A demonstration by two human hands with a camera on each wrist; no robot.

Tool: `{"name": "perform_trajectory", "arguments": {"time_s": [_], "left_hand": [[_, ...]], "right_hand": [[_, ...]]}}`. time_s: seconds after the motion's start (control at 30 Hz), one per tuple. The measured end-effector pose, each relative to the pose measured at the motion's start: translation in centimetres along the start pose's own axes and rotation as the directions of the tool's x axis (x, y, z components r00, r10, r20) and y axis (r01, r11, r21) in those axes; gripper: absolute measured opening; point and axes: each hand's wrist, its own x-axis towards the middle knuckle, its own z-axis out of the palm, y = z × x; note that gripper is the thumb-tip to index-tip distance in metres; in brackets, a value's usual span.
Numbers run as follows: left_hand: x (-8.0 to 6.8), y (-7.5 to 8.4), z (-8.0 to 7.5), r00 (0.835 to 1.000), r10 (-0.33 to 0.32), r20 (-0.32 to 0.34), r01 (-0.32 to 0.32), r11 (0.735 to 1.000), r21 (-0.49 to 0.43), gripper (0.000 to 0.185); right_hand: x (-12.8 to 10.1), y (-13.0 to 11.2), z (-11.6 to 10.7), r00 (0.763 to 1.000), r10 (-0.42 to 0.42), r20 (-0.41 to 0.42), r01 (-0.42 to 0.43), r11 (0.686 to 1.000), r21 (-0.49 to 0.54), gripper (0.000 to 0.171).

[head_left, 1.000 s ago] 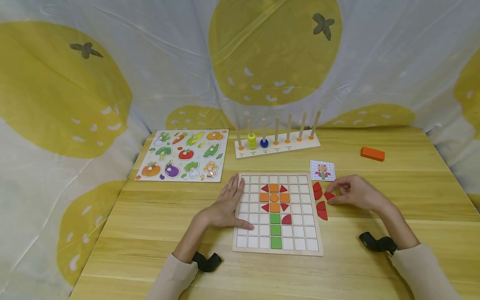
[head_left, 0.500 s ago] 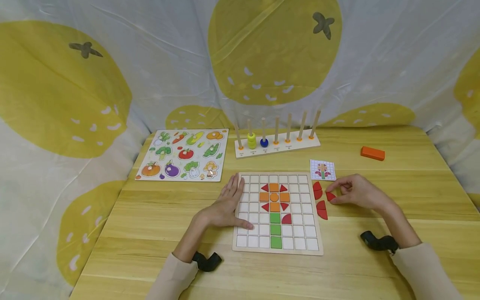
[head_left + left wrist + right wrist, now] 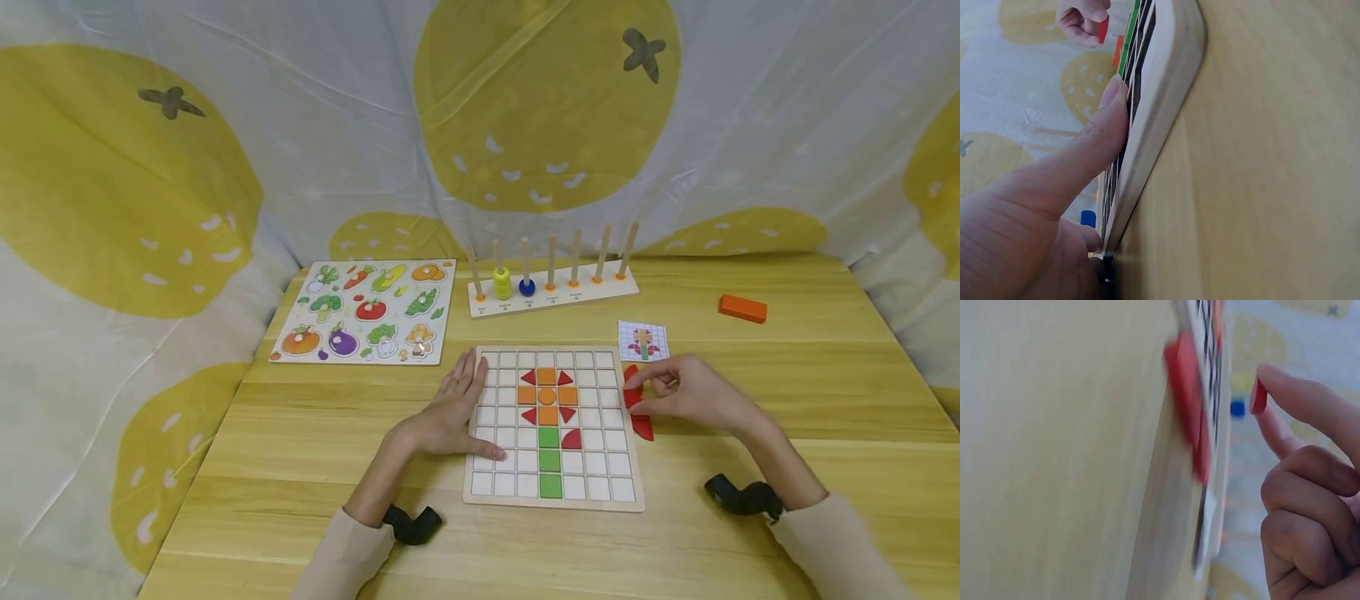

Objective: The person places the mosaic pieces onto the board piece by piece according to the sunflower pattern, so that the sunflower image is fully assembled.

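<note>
A wooden grid board (image 3: 600, 467) lies on the table, with an orange, red and green flower laid out in its squares. My left hand (image 3: 456, 410) rests flat on the board's left edge, thumb along the frame (image 3: 1160, 94). At the board's right edge my right hand (image 3: 678, 392) pinches a small red piece (image 3: 1258, 397) between its fingertips, just above the table. Loose red pieces (image 3: 642, 427) lie beside that edge, partly hidden by the hand. A small pattern card (image 3: 643, 341) sits just beyond them.
A vegetable puzzle board (image 3: 367, 321) lies at the back left. A peg stacker (image 3: 553, 292) with yellow and blue rings stands behind the grid. An orange block (image 3: 742, 308) sits at the back right. Lemon-print cloth surrounds the table.
My right hand has moved left with the red piece, from the table to the board's right edge. The left hand has stayed in place.
</note>
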Motion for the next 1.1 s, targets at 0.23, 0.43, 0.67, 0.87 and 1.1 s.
{"name": "perform_trajectory", "arguments": {"time_s": [0.23, 0.43, 0.67, 0.87, 1.1], "left_hand": [[0.0, 0.1, 0.0, 1.0, 0.001, 0.002, -0.001, 1.0, -0.003, 0.139], [0.0, 0.0, 0.0, 1.0, 0.008, -0.001, -0.008, 1.0, -0.001, 0.139], [0.1, 0.0, 0.0, 1.0, 0.013, -0.001, -0.013, 1.0, -0.004, 0.139], [-0.3, -0.1, 0.0, 1.0, -0.016, -0.006, 0.016, 1.0, -0.013, 0.139], [-0.1, 0.0, 0.0, 1.0, 0.001, -0.008, -0.001, 1.0, -0.008, 0.139]], "right_hand": [[0.3, -2.0, 3.9, 0.995, -0.038, 0.094, 0.038, 0.999, 0.004, 0.025], [0.3, -2.3, 5.7, 0.995, -0.04, 0.095, 0.048, 0.996, -0.082, 0.021], [0.3, -2.3, 5.6, 0.993, -0.064, 0.101, 0.071, 0.995, -0.069, 0.019], [0.8, -1.8, 5.2, 0.983, -0.08, 0.165, 0.083, 0.996, -0.011, 0.015], [0.8, -1.4, 5.2, 0.985, -0.062, 0.161, 0.06, 0.998, 0.016, 0.014]]}}
